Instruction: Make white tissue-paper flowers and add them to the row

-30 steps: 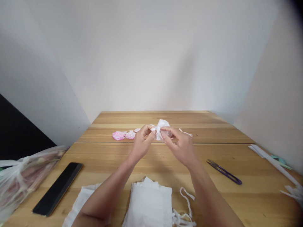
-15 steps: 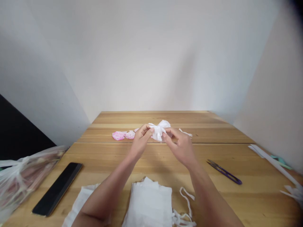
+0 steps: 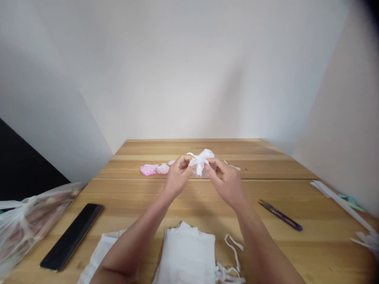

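Note:
A gathered piece of thin white cloth [image 3: 202, 158], pinched at its middle with loose ends fanning out like a bow, is held above the far half of the table. My left hand [image 3: 177, 179] is closed, its thumb and fingertips gripping the left side of it. On the right side, my right hand [image 3: 226, 179] pinches it between thumb and forefinger. Behind my hands lie crumpled pink-and-white pieces [image 3: 148, 170], partly hidden. A stack of white cloth squares [image 3: 189, 252] rests between my forearms, with thin white strips [image 3: 235, 254] beside it.
Purple-handled thread snips [image 3: 281, 215] lie right of my right arm. A black phone [image 3: 72, 236] and a knotted clear plastic bag [image 3: 26, 225] are on the left. Another white cloth [image 3: 99, 252] sits under my left forearm. White strips [image 3: 340, 201] line the right edge.
The white cloth has turned slightly in my fingers, and a thin strand now sticks out at its upper left. My left hand has shifted a little; both still pinch the cloth.

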A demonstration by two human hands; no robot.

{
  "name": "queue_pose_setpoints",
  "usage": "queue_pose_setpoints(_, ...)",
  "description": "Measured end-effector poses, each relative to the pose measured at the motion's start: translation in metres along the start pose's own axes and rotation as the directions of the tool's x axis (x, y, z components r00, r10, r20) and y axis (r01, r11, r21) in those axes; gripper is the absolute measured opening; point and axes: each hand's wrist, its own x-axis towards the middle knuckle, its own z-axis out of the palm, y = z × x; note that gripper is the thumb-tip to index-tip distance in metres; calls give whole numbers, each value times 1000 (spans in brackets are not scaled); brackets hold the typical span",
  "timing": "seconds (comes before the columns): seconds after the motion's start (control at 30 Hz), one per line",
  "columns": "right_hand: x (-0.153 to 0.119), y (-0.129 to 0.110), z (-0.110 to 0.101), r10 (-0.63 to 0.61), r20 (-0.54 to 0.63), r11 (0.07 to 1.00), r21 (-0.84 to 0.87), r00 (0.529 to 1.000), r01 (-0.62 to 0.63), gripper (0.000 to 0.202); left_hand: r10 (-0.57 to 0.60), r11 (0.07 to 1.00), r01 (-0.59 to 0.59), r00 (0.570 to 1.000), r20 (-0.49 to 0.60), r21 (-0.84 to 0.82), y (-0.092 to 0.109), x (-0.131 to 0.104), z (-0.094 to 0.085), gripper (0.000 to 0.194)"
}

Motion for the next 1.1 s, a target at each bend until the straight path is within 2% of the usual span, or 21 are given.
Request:
queue_pose_setpoints(0.13, 0, 2, 0, 72, 11, 997, 12, 997, -72, 21, -38, 992, 37, 999, -4, -118, -2, 4, -1, 20)
queue_pose_setpoints(0.23, 0, 1, -2, 88, 38, 995, 53, 995, -90, 27, -52, 989, 49, 998, -24, -137, 0, 4, -1, 20)
queue_pose_setpoints(0.33, -1, -1, -4, 59, 77, 994, 87, 995, -65, 33, -42, 994, 40, 999, -16, -106, 0, 3, -1, 21)
queue_pose_setpoints(0.47, -1, -3, -3, 5, 88, 999, 51, 996, -10, 32, 18, 1000, -17, 998, 55, -15, -1, 0, -1, 18)
queue_pose_setpoints(0.63, 0, -2, 3, 59, 32, 998, -7, 998, -59, 24, 31, 999, -34, 995, 100, 30, -2, -1, -2, 17)
queue_pose_setpoints(0.7, 0, -2, 3, 69, 6, 998, 6, 998, -69, 20, 7, 1000, -7, 996, 87, -8, -2, 0, -2, 20)
queue_pose_setpoints(0.9, 0, -1, -1, 132, -36, 982, 145, 991, -125, 32, -102, 988, 100, 995, -14, -119, -9, 2, -4, 30)
queue_pose_setpoints(0.97, 0, -1, 0, 128, -33, 982, 144, 991, -122, 32, -79, 995, 78, 997, -13, -66, -9, 1, -4, 34)
queue_pose_setpoints(1.1, 0, 0, 2, 130, -28, 982, 140, 991, -124, 31, 48, 981, -52, 999, 25, 185, -2, -3, -5, 40)
